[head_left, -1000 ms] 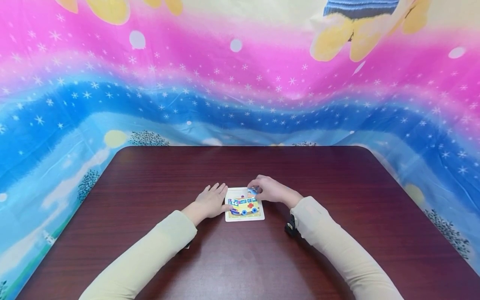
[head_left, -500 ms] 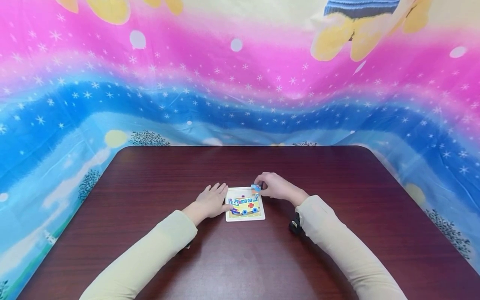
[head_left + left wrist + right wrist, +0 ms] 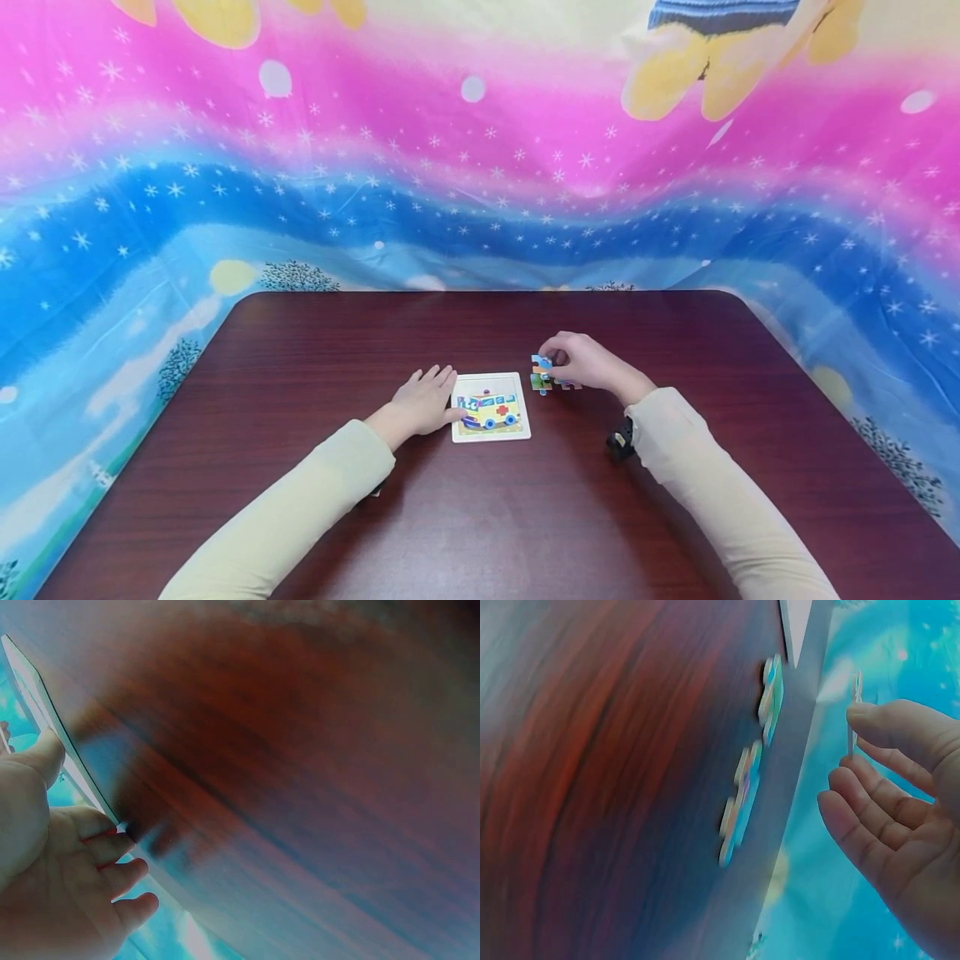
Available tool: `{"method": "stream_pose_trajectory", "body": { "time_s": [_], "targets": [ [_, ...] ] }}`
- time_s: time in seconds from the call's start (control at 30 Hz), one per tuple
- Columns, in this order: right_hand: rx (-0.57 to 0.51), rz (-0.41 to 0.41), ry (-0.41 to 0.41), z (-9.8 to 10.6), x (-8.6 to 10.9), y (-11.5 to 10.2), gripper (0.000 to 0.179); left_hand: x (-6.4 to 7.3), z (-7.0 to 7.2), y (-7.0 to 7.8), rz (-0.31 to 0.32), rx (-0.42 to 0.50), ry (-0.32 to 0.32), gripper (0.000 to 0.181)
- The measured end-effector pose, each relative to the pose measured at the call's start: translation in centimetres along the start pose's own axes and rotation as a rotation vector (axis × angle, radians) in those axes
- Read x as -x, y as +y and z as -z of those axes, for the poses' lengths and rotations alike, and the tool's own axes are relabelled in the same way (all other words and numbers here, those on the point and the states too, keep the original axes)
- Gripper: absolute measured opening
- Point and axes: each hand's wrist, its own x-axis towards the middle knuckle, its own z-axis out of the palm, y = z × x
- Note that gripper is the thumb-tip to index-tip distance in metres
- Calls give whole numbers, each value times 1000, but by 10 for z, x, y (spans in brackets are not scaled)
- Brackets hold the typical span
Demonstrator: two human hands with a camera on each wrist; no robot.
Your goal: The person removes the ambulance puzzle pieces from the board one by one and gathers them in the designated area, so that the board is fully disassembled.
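Observation:
A square puzzle board (image 3: pixel 492 438) with a white rim lies mid-table. Several pieces in it form a yellow ambulance picture; its upper part is bare. My left hand (image 3: pixel 423 404) rests at the board's left edge, fingers straight, thumb over the lower left part. In the left wrist view, the thumb (image 3: pixel 51 754) touches the board's rim. To the right of the board, my right hand (image 3: pixel 588 362) pinches a blue and orange puzzle piece (image 3: pixel 538 363). In the right wrist view that piece (image 3: pixel 850 739) appears edge-on between thumb and fingers.
Loose puzzle pieces lie by the right hand, a green one (image 3: pixel 540 382) and another (image 3: pixel 572 385) partly under the hand; both the green piece (image 3: pixel 772 697) and the other (image 3: pixel 740 802) show in the right wrist view. A patterned cloth (image 3: pixel 480 183) hangs behind the table (image 3: pixel 480 517).
My right hand has lifted the blue and orange piece from the board's upper right corner and carried it right, over the loose pieces. The left hand has stayed in place.

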Motion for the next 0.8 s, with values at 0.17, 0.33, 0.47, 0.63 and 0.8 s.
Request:
{"method": "stream_pose_trajectory", "body": {
  "time_s": [0.17,0.33,0.47,0.63,0.8],
  "targets": [
    [28,15,14,9,10,15,23,0,-1,0,1,-2,-6,74],
    [32,-10,11,15,22,31,23,1,0,-1,-9,-1,-9,74],
    [31,-38,3,18,31,43,24,1,0,0,-6,-2,-17,74],
    [34,-84,-27,19,40,54,25,0,0,0,6,-4,-16,74],
    [47,-71,-47,19,45,63,24,1,1,2,11,-1,-18,73]
  ]
}}
